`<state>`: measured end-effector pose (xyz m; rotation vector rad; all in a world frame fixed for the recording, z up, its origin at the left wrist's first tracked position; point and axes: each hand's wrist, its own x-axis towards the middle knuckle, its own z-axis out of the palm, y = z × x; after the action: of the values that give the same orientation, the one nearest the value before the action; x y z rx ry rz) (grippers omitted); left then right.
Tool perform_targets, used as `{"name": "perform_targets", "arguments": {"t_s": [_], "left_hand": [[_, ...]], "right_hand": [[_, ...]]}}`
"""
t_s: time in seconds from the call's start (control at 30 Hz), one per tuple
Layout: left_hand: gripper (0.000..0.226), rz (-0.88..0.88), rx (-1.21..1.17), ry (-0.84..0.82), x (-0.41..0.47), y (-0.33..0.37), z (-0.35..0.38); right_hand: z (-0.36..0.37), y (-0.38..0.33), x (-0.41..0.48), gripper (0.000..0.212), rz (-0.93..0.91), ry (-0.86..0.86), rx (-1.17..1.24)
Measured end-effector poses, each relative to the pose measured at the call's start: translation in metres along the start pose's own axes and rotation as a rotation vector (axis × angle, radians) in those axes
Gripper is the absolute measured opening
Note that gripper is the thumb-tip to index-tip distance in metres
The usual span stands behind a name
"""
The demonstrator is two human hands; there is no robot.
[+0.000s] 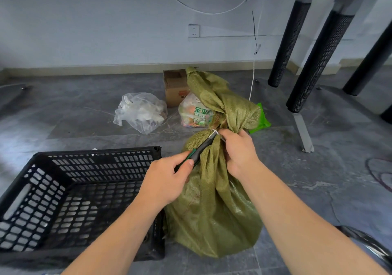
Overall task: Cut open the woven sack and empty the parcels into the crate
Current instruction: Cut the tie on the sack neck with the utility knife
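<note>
Olive-green woven sack (214, 207), neck cinched w/ white tie (213, 132). R hand (239, 154) grips neck; L hand (167, 181) holds cutter (202, 147), tip at tie. Crate (97, 151) at sack's 9 o'clock.

Sack (212, 211) contents hidden; cutter (199, 151) blade unclear at tie (213, 132); crate (84, 152) cut off left
</note>
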<state>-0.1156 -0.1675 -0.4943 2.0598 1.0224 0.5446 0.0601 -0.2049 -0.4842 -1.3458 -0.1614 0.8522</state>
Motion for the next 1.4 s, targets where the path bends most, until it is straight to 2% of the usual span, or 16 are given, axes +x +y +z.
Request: {"name": "perform_targets", "arguments": {"t_s": [0.17,0.37,0.67,0.8,0.97,1.17,1.4], "left_hand": [[0.027,-0.123,-0.154,-0.118,0.009,0.007,-0.017],[0.025,-0.139,-0.176,-0.172,0.006,0.011,-0.028],[0.023,-0.122,-0.231,-0.201,0.002,0.007,-0.028],[0.022,-0.146,-0.33,-0.23,0.001,0.009,-0.028],[0.022,-0.124,-0.328,-0.231,0.003,0.008,-0.03],[0.023,-0.183,-0.424,-0.239,0.005,0.002,-0.026],[0.027,-0.176,-0.402,-0.232,0.008,-0.001,-0.028]], "right_hand": [[0.004,0.001,0.004,0.029,-0.155,0.086,-0.14],[0.007,-0.004,-0.004,0.028,-0.225,0.109,-0.134],[0.0,-0.002,0.002,0.036,-0.239,0.055,-0.107],[-0.002,-0.004,0.003,0.031,-0.241,0.028,-0.104],[-0.003,-0.002,0.006,0.025,-0.244,-0.02,-0.096],[-0.001,0.0,0.008,0.029,-0.235,-0.035,-0.064],[0.0,0.001,0.009,0.037,-0.275,-0.034,-0.12]]}}
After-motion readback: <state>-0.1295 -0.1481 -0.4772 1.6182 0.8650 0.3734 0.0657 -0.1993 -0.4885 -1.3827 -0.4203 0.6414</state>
